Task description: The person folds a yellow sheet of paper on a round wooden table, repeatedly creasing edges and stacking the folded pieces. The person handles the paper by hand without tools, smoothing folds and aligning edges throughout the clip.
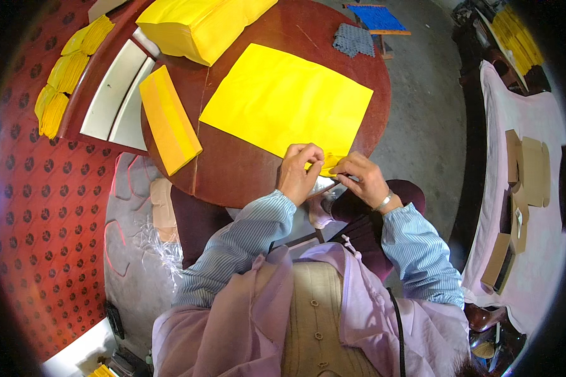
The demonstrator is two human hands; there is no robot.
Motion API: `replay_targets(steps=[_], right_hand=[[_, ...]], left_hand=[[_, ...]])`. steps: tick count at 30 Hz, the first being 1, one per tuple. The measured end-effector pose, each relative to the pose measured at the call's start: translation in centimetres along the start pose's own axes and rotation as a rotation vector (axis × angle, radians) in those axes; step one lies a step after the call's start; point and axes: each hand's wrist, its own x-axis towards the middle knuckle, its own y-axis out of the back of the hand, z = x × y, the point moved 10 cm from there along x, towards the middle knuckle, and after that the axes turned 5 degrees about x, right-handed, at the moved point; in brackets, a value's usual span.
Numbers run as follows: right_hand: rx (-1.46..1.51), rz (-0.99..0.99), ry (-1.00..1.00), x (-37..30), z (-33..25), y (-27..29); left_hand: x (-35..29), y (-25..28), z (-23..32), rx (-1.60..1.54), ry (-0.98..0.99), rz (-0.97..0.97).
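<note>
A large yellow paper sheet (289, 94) lies flat on the round reddish-brown table (233, 179). At the table's near edge, my left hand (300, 173) pinches a small crumpled or folded bit of yellow paper (328, 166). My right hand (363, 180) grips the same bit from the other side, its thumb and fingers pressed together. Whether this bit belongs to the large sheet or is a separate piece, I cannot tell. Something white (321, 185) shows just below the fingers. To the left lies a long folded yellow paper strip (171, 119) with orange bands.
A thick yellow paper stack (201, 28) stands at the table's far left. Grey textured material (353, 41) lies at the far right. Yellow bundles (68, 70) rest beyond the left side. Opened cardboard boxes (523, 182) sit on a pale pink cloth (547, 251) at right.
</note>
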Motion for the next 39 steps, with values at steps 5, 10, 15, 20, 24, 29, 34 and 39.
replay_targets(steps=[5, 10, 15, 20, 24, 29, 34, 39], right_hand=[[0.124, 0.043, -0.116, -0.1, 2.1, -0.1], [0.263, 0.047, -0.271, -0.2, 3.8, -0.3], [0.286, 0.039, -0.356, -0.2, 4.6, -0.6], [0.302, 0.044, -0.390, -0.4, 5.0, -0.8], [0.295, 0.050, -0.384, -0.4, 5.0, -0.8], [0.313, 0.052, -0.390, -0.3, 5.0, -0.9], [0.370, 0.070, -0.387, -0.3, 4.8, -0.8], [0.339, 0.079, -0.409, -0.5, 5.0, -0.8]], left_hand=[[-0.1, 0.0, 0.4, 0.000, -0.053, -0.002], [0.0, -0.1, 0.4, -0.022, -0.078, -0.030], [0.0, -0.1, 0.4, -0.031, -0.098, -0.055], [-0.2, -0.2, 0.7, 0.044, -0.128, -0.087], [-0.1, -0.2, 0.8, 0.009, -0.141, -0.080], [-0.1, -0.2, 1.0, 0.120, -0.175, -0.096], [-0.2, -0.1, 1.1, 0.112, -0.180, -0.079], [-0.4, 0.0, 2.0, 0.193, -0.310, 0.007]])
